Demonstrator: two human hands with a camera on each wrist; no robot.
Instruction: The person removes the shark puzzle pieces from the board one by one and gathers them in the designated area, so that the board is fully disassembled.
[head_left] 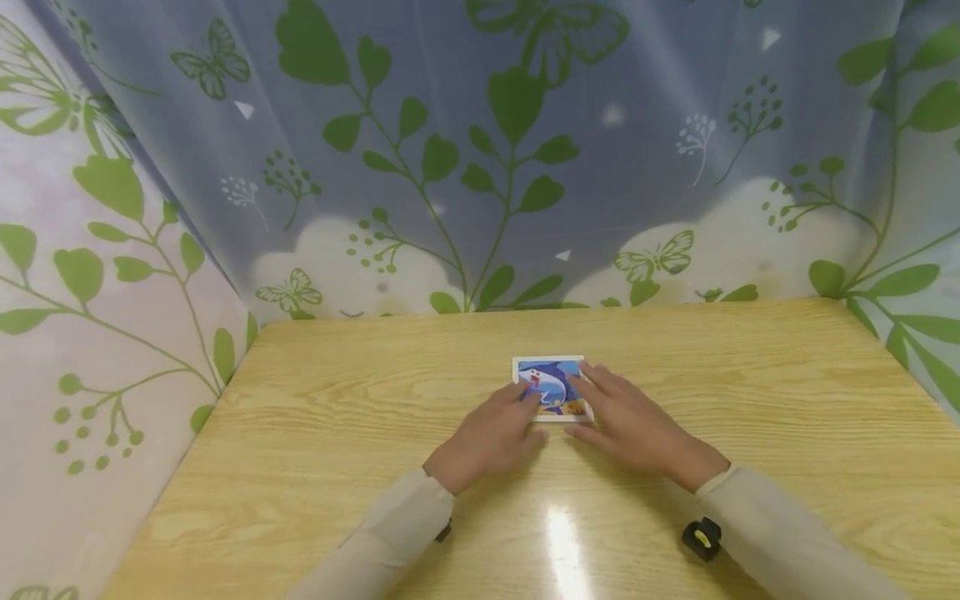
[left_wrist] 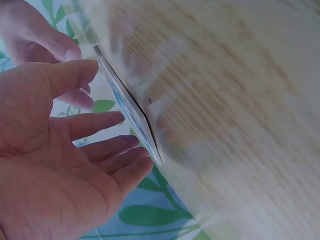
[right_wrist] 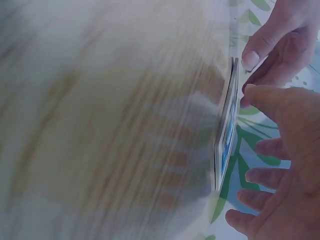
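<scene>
A small flat picture board (head_left: 553,385) with a white border and a blue cartoon shark lies on the wooden table. My left hand (head_left: 491,435) reaches over its left side, fingers extended and loosely bent. From the right, my right hand (head_left: 637,423) spreads its fingers over the opposite edge. Seen edge-on in the left wrist view, the board (left_wrist: 131,107) is thin, and the left fingertips are right at its face. In the right wrist view, the right hand (right_wrist: 300,155) has its fingers apart, close over the board (right_wrist: 228,127). Neither hand curls round it.
The wooden table (head_left: 337,375) extends around the hands. A curtain (head_left: 450,167) with green leaves and butterflies stands along the back edge, with similar fabric (head_left: 90,350) at the left. A black wrist device (head_left: 702,538) sits by the right sleeve.
</scene>
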